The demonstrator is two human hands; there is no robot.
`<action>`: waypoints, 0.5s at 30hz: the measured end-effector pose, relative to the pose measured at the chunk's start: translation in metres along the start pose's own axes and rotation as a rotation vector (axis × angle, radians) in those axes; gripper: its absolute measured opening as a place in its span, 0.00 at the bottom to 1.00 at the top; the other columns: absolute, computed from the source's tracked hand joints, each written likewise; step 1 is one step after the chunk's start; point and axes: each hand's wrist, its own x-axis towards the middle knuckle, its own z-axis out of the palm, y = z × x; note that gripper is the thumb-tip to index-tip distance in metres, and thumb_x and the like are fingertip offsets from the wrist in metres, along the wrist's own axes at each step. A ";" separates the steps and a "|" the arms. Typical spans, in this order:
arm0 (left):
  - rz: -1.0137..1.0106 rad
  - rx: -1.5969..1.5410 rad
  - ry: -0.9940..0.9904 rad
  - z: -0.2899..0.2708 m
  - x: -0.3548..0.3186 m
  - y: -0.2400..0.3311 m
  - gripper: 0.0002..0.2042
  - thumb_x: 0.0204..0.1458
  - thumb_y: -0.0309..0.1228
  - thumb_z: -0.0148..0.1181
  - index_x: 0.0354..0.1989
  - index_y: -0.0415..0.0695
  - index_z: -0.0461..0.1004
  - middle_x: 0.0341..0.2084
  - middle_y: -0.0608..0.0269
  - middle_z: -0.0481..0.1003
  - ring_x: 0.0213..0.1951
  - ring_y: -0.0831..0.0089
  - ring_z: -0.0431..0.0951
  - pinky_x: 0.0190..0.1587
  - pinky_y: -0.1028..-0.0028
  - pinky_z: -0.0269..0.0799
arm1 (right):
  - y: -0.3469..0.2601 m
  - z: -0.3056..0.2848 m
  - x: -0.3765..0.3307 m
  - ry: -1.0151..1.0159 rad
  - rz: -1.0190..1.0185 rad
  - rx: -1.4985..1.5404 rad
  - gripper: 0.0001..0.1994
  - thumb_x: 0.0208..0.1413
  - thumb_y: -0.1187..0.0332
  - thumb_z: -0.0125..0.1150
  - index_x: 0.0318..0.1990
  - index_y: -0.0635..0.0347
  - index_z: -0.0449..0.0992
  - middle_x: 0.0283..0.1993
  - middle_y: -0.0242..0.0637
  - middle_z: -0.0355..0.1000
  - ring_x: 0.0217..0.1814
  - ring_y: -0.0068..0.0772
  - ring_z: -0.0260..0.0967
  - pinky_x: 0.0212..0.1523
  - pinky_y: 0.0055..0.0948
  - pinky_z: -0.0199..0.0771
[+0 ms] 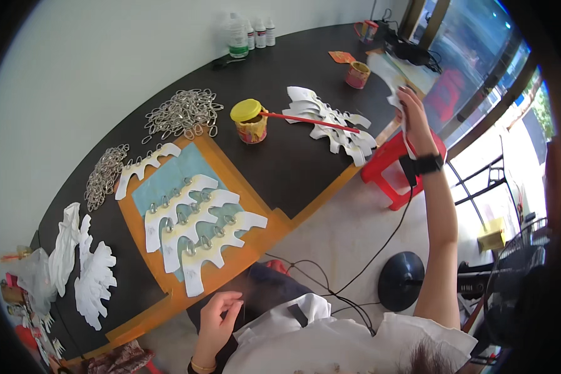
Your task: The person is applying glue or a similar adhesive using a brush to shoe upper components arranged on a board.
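Observation:
My right hand [416, 121] is raised at the table's right end, fingers closed on a white scalloped cut-out piece [386, 75], partly blurred. Low beside the table's front edge is my left hand [218, 319], thumb and fingers drawn together; whatever they may pinch is too small to see. Several white cut-outs [196, 265] with oval metal rings along yellowish bands lie on the blue-green sheet [196, 162]. Another ringed cut-out [148, 163] lies at the sheet's far left corner. To the right, more white cut-outs [324, 118] are stacked, with a red stick [318, 122] across them.
Piles of metal rings [184, 112] and a smeared can [251, 128] with a yellow lid stand on the dark table. Crumpled white pieces [93, 274] lie left, bottles [238, 37] at the back. A red stool [389, 168], cables [349, 293] and a fan [517, 268] are right.

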 end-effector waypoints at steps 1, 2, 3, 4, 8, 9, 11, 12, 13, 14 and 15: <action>-0.012 -0.004 0.029 -0.002 -0.005 0.000 0.09 0.52 0.20 0.57 0.42 0.35 0.72 0.36 0.55 0.75 0.39 0.71 0.79 0.41 0.76 0.74 | 0.004 0.020 0.020 -0.094 0.055 -0.013 0.10 0.58 0.62 0.54 0.43 0.54 0.72 0.26 0.23 0.64 0.22 0.13 0.58 0.22 0.15 0.55; -0.024 0.006 0.037 -0.003 -0.009 0.000 0.08 0.53 0.20 0.56 0.42 0.34 0.72 0.37 0.56 0.75 0.39 0.71 0.79 0.42 0.76 0.74 | 0.012 0.042 0.035 -0.200 0.001 -0.136 0.11 0.58 0.62 0.54 0.44 0.55 0.73 0.26 0.22 0.64 0.23 0.13 0.59 0.23 0.16 0.57; -0.037 0.014 0.050 -0.004 -0.014 0.001 0.08 0.54 0.20 0.55 0.42 0.33 0.71 0.37 0.57 0.75 0.39 0.72 0.78 0.42 0.77 0.73 | 0.021 0.064 0.045 -0.311 -0.061 -0.255 0.12 0.58 0.63 0.54 0.46 0.55 0.74 0.25 0.22 0.64 0.24 0.13 0.60 0.23 0.17 0.59; -0.048 0.003 0.101 -0.003 -0.017 0.004 0.08 0.54 0.20 0.55 0.42 0.33 0.71 0.37 0.57 0.75 0.39 0.72 0.78 0.42 0.77 0.73 | 0.039 0.077 0.058 -0.433 -0.092 -0.412 0.13 0.58 0.62 0.54 0.47 0.57 0.73 0.25 0.25 0.65 0.24 0.17 0.60 0.26 0.20 0.60; -0.039 0.019 0.136 0.000 -0.024 0.008 0.07 0.54 0.23 0.57 0.41 0.36 0.73 0.36 0.58 0.75 0.38 0.73 0.78 0.41 0.77 0.73 | 0.108 0.075 0.073 -0.582 -0.489 -1.037 0.22 0.57 0.66 0.54 0.59 0.62 0.66 0.47 0.46 0.70 0.48 0.35 0.68 0.50 0.31 0.66; -0.045 0.008 0.086 -0.004 -0.024 0.006 0.07 0.54 0.24 0.57 0.40 0.37 0.73 0.35 0.59 0.75 0.36 0.74 0.78 0.40 0.78 0.73 | 0.120 0.073 0.077 -0.581 -0.359 -0.848 0.23 0.57 0.69 0.54 0.60 0.62 0.63 0.45 0.41 0.70 0.48 0.32 0.68 0.50 0.29 0.66; -0.074 0.058 0.123 -0.010 -0.024 0.012 0.07 0.54 0.24 0.57 0.40 0.38 0.73 0.35 0.58 0.75 0.34 0.74 0.77 0.37 0.77 0.72 | 0.105 0.057 0.073 -0.611 -0.067 -0.713 0.26 0.58 0.68 0.56 0.64 0.58 0.59 0.41 0.35 0.69 0.42 0.23 0.64 0.45 0.23 0.66; -0.061 0.044 0.145 -0.012 -0.025 0.014 0.07 0.54 0.24 0.57 0.40 0.38 0.73 0.35 0.58 0.75 0.33 0.74 0.77 0.36 0.77 0.72 | 0.113 0.039 0.085 -0.595 -0.181 -0.774 0.28 0.56 0.64 0.59 0.64 0.56 0.59 0.35 0.32 0.69 0.35 0.19 0.63 0.35 0.21 0.66; -0.037 0.079 0.179 -0.017 -0.027 0.018 0.06 0.54 0.23 0.57 0.40 0.38 0.74 0.35 0.58 0.75 0.33 0.73 0.77 0.37 0.77 0.72 | 0.111 0.042 0.091 -0.634 -0.162 -0.784 0.28 0.56 0.64 0.59 0.64 0.56 0.59 0.35 0.32 0.69 0.35 0.19 0.63 0.35 0.21 0.66; -0.015 0.057 0.213 -0.020 -0.030 0.020 0.06 0.54 0.23 0.57 0.39 0.38 0.74 0.35 0.58 0.75 0.34 0.73 0.77 0.37 0.77 0.72 | 0.094 0.048 0.100 -0.669 -0.006 -0.932 0.30 0.55 0.62 0.60 0.64 0.55 0.59 0.33 0.31 0.69 0.31 0.18 0.63 0.30 0.20 0.63; 0.011 0.046 0.247 -0.023 -0.029 0.020 0.06 0.54 0.23 0.57 0.39 0.37 0.74 0.35 0.58 0.75 0.34 0.73 0.78 0.38 0.77 0.73 | 0.088 0.052 0.106 -0.695 0.148 -1.071 0.31 0.54 0.61 0.62 0.65 0.54 0.59 0.31 0.30 0.70 0.27 0.17 0.62 0.24 0.20 0.61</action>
